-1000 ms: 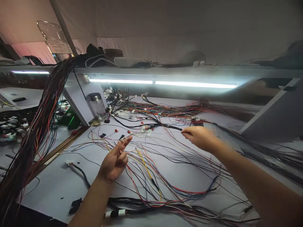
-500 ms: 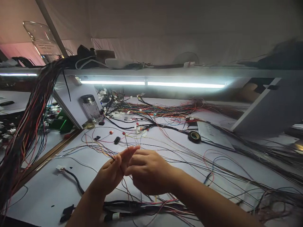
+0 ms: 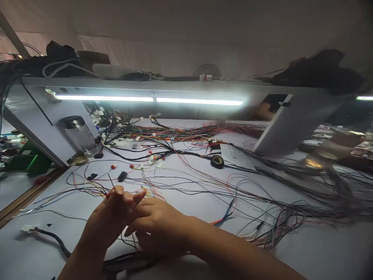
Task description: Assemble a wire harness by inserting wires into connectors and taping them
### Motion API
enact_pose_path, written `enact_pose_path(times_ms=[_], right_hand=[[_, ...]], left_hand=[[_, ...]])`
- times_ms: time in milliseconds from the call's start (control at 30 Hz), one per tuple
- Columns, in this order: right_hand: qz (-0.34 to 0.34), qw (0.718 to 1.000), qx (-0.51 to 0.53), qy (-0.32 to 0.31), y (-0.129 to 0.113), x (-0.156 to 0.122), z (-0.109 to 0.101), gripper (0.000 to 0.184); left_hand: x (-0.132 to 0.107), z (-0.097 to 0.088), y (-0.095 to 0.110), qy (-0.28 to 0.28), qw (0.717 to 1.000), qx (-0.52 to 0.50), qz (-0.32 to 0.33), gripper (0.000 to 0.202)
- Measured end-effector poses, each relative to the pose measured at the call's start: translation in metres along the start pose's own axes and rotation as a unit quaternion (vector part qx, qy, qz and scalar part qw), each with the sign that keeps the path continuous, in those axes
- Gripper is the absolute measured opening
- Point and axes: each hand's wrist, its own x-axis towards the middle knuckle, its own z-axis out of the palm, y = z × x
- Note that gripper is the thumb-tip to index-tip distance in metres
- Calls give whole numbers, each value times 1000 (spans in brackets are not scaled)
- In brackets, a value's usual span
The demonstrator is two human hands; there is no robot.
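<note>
My left hand point(image 3: 112, 216) is closed, thumb and fingers pinching a thin dark wire point(image 3: 110, 181) whose end sticks up above them. My right hand point(image 3: 159, 223) is beside it, its curled fingers against the left fingers. Whatever lies between the right fingertips is hidden. Thin wires hang below the two hands. Beyond them on the white table lie a black connector point(image 3: 122, 176), a small red connector point(image 3: 113, 167) and loose coloured wires.
A black tape roll point(image 3: 217, 161) lies near a white sheet point(image 3: 237, 157). Long wire bundles point(image 3: 180, 134) stretch along the back. A glass jar point(image 3: 80, 136) stands by the left panel. More wires tangle at right point(image 3: 279, 221). A lit tube point(image 3: 198, 101) hangs under the shelf.
The view has swung to the right, so the table and its things sit further left. My left hand has turned, its fingers bent over the wire. Both hands stay close together.
</note>
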Motion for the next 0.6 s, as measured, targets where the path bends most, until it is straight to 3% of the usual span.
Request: enact_pose_path(times_ms=[133, 200, 367, 500, 600], right_hand=[[37, 999, -21, 27, -1, -16, -3, 28], [62, 997, -41, 32, -3, -28, -5, 30], [85, 993, -72, -27, -15, -77, -15, 25], [79, 993, -70, -44, -32, -123, -37, 18], [159, 982, -98, -25, -36, -155, -64, 23]], left_hand=[[2, 4, 4, -19, 1000, -10, -3, 6], [4, 5, 5, -3, 1000, 3, -8, 5], [10, 4, 6, 61, 998, 28, 15, 14], [10, 8, 7, 79, 996, 43, 1, 13], [9, 10, 9, 57, 997, 59, -11, 23]])
